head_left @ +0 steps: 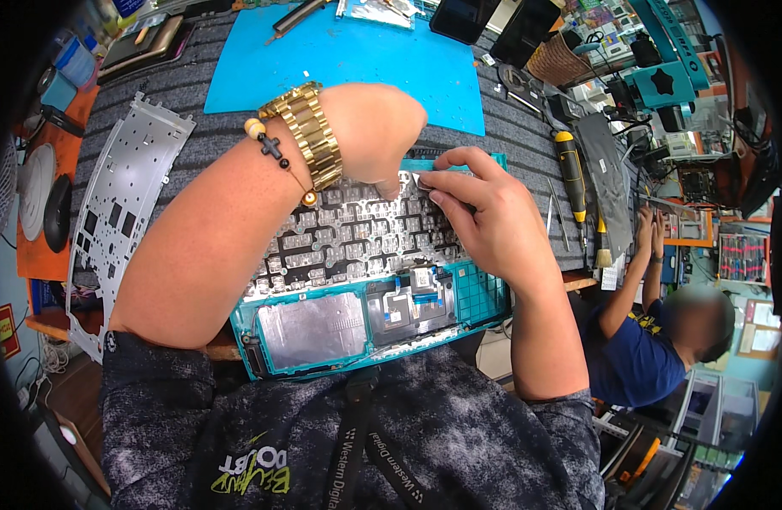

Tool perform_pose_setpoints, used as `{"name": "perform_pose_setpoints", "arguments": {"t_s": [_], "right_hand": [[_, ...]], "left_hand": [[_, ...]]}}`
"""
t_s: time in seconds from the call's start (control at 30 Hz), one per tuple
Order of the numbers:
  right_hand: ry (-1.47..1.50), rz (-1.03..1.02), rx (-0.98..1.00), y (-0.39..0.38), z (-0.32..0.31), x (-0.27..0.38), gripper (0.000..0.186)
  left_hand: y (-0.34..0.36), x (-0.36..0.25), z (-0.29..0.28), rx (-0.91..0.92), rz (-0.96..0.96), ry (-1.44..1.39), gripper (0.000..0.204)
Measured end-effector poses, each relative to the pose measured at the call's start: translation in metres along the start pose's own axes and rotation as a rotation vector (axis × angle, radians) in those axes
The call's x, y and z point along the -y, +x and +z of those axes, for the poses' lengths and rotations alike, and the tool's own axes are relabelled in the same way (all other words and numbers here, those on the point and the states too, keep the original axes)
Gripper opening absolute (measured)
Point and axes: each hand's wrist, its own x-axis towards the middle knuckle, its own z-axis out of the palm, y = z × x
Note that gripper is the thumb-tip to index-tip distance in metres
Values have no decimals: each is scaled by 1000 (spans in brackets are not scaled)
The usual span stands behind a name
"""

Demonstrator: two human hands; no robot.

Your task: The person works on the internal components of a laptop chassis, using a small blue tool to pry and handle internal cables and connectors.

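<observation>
My dark mottled shirt (pixel 297 425) and black lanyard (pixel 354 442) lie nearest, at the lower rim of view. Ahead of them, the teal laptop shell (pixel 481 293) crosses the near edge of the desk. It contains the silver-and-black keyboard plate (pixel 331 240) along its far half, with a gray panel (pixel 313 330) and a black part (pixel 410 310) along its near edge.

My left hand (pixel 369 132), wearing a gold watch (pixel 314 140), is bent over the plate's far edge. Its back hides most of its fingers; I cannot tell its grip. My right hand (pixel 493 204) is at the same edge, farther right, thumb and forefinger close together; I cannot tell whether anything sits between them.

A woven basket (pixel 554 64) stands near the desk's far right corner, contents hard to make out.

The desk bears a gray ribbed cover (pixel 208 55), a blue mat (pixel 357 55) at its far edge, a perforated metal sheet (pixel 127 178) at left, and a screwdriver (pixel 569 170) and brush (pixel 603 246) at right. Beyond the right edge, a co-worker (pixel 633 361) wears navy, face blurred.
</observation>
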Motion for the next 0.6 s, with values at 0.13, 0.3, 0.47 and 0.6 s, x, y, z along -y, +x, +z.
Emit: {"name": "perform_pose_setpoints", "arguments": {"t_s": [0.13,0.3,0.47,0.6], "right_hand": [[23,0,8,1,-1,1,19],[57,18,6,2,1,2,19],[71,26,4,4,1,5,18],[114,54,32,7,-2,6,18]], "left_hand": [[0,0,0,-5,4,2,67],[-1,1,0,-7,9,-3,66],[1,-1,0,14,-8,18,67],[0,-2,-1,12,-6,22,67]]}}
